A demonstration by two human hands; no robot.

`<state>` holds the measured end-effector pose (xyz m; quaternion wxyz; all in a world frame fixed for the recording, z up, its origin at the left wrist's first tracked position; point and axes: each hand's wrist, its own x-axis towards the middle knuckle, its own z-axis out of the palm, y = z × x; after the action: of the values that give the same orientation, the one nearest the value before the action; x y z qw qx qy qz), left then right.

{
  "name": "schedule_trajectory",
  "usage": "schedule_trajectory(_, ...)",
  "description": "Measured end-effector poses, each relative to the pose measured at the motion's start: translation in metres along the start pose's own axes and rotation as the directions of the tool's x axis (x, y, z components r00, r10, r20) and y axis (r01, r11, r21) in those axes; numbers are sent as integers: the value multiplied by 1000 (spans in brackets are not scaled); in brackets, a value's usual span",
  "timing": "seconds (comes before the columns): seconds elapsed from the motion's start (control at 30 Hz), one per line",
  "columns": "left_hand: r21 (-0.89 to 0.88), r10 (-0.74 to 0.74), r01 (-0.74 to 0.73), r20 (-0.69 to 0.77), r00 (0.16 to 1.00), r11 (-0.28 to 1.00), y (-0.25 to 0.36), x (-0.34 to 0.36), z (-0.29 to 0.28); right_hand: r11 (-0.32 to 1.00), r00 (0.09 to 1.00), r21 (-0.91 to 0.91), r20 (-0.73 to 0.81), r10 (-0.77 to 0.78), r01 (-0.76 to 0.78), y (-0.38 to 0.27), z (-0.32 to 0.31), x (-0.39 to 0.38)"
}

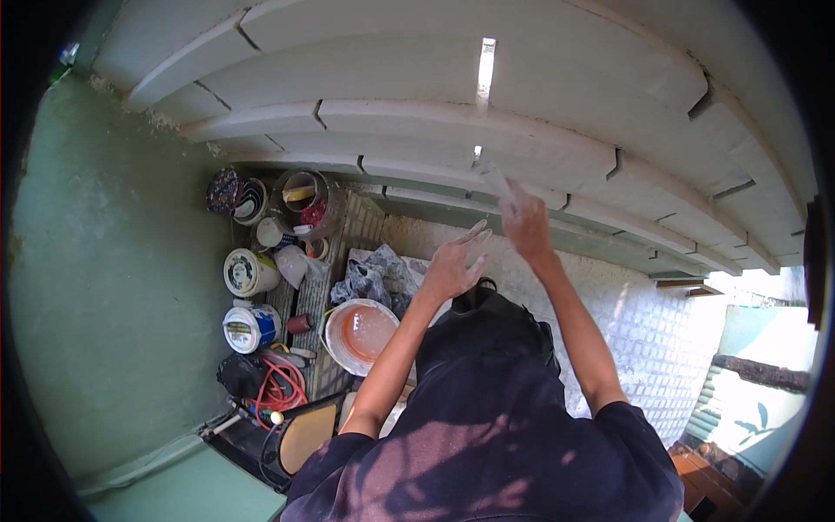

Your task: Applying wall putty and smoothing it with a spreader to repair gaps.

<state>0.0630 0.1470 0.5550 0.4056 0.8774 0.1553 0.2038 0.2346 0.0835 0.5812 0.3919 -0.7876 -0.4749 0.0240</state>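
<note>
My right hand (524,222) is raised toward the pale slatted wall (470,130), closed around a flat, light-coloured scraper (496,181). Its blade points up and left, close to the lower slats, and is somewhat blurred. Lower and to the left, my left hand (454,268) has its fingers stretched out and apart, with white dust or paste on them. Nothing shows in its grasp. Below that hand, to the left, stands a white bucket (335,337) with pinkish liquid inside. Crumpled grey plastic sheeting (378,277) lies just behind the bucket.
Paint tubs (250,272) and a large clear container (306,204) stand along the green wall (122,261) at left. A coiled red hose (280,383) lies nearer me. Narrow gaps (485,71) in the slatted wall let light through. Pale patterned flooring (644,348) extends right.
</note>
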Motion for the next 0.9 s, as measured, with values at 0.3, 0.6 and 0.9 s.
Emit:
schedule_trajectory(0.3,82,-338,338,-17,941,937,-57,-85,16,927,954,-345,-197,-227,149,27,-72,65)
schedule_trajectory(0.6,108,-457,457,-25,889,883,-57,-144,39,918,920,-388,-327,-214,76,53,-8,55)
schedule_trajectory(0.9,34,-425,424,79,902,905,-88,-111,51,933,941,-280,-185,-283,226,24,14,82)
